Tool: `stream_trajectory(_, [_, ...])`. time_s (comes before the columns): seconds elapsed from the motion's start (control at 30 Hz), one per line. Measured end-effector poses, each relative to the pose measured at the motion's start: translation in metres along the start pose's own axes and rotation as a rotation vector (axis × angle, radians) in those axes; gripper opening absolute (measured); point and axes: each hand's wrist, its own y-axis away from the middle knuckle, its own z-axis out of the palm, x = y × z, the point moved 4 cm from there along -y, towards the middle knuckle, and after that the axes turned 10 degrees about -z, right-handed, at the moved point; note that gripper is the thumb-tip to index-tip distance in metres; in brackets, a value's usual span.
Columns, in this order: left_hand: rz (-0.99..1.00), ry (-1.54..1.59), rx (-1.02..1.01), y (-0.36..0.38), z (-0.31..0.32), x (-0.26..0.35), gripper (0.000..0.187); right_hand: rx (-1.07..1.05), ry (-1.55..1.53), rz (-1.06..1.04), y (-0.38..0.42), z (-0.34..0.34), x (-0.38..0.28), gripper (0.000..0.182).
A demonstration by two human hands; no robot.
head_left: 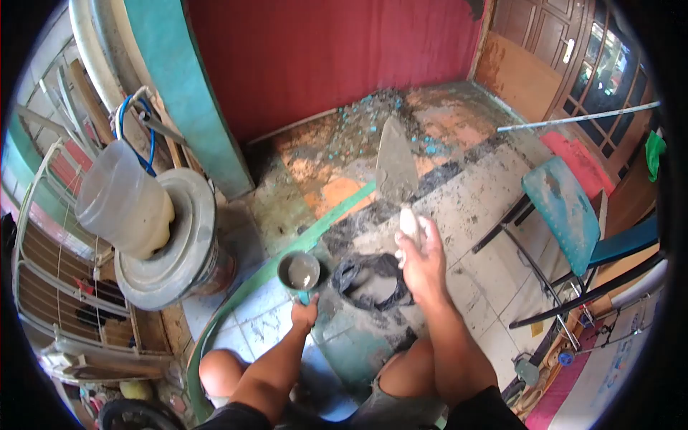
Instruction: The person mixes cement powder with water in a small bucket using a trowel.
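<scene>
Head view shows rubble beyond trowel, bag beside mug.

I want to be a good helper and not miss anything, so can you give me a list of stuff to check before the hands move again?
1. Right hand has the trowel: ok, it holds the handle, blade pointing away.
2. Left hand has the cup: ok, held by its handle.
3. Black bag open: ok, grey material shows inside.
4. Floor by the red wall clear of rubble: not ok, a heap lies there.
5. Clear plastic container steady: cannot tell; it sits on the round grey lid.
</scene>
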Motion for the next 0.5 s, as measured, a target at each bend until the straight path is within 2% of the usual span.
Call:
stream_trajectory(0.03, [0.025, -0.015, 0.057, 0.023, -0.014, 0.018, 0.086, -0.012, -0.059, 0.051, 0.003, 0.0, -0.004, 0.045])
stream_trajectory(0.1, [-0.094, 0.042, 0.156, 0.022, -0.015, 0.014, 0.09, 0.002, -0.142, 0.085, 0.007, 0.0, -0.007, 0.043])
stream_trajectory(0.17, [-0.114, 0.006, 0.376, 0.062, -0.038, 0.041, 0.09, -0.039, -0.135, 0.083, 0.009, -0.001, -0.016, 0.039])
stream_trajectory(0.27, [0.454, 0.019, 0.611, 0.093, -0.039, 0.072, 0.085, -0.027, -0.136, 0.067, 0.013, -0.005, -0.021, 0.038])
stream_trajectory(0.3, [0.663, 0.011, 0.635, 0.105, -0.034, 0.086, 0.072, -0.031, -0.148, 0.064, 0.015, -0.006, -0.024, 0.038])
stream_trajectory(0.37, [0.845, -0.097, 0.592, 0.125, -0.024, 0.108, 0.072, -0.039, -0.167, 0.06, 0.017, -0.006, -0.029, 0.037])
stream_trajectory(0.5, [0.917, -0.162, 0.348, 0.139, -0.019, 0.135, 0.07, -0.047, -0.179, 0.067, 0.021, -0.006, -0.033, 0.036])
